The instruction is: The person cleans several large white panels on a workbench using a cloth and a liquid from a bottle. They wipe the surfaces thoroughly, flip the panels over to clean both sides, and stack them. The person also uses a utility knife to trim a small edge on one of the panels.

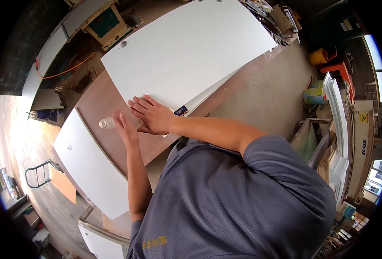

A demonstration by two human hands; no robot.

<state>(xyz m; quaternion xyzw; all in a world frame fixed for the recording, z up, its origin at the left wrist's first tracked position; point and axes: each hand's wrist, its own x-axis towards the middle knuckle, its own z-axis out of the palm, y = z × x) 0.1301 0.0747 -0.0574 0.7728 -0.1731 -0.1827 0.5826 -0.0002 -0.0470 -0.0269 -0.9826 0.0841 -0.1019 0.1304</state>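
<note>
Board (186,52), white and broad, is seen across the upper middle of the frame, laid over a brown table (98,97). Its lower left edge is now overlapped by the right hand (154,117), fingers outstretched and slightly spread, nothing seen gripped. Just to the left, the left hand (127,130) is held with fingers nearly straight; beside it a clear bottle (107,123) is partly hidden, and whether it is gripped cannot be told. At lower left, a second white panel (89,159) is seen; at right, a bucket (314,96) is caught.
</note>
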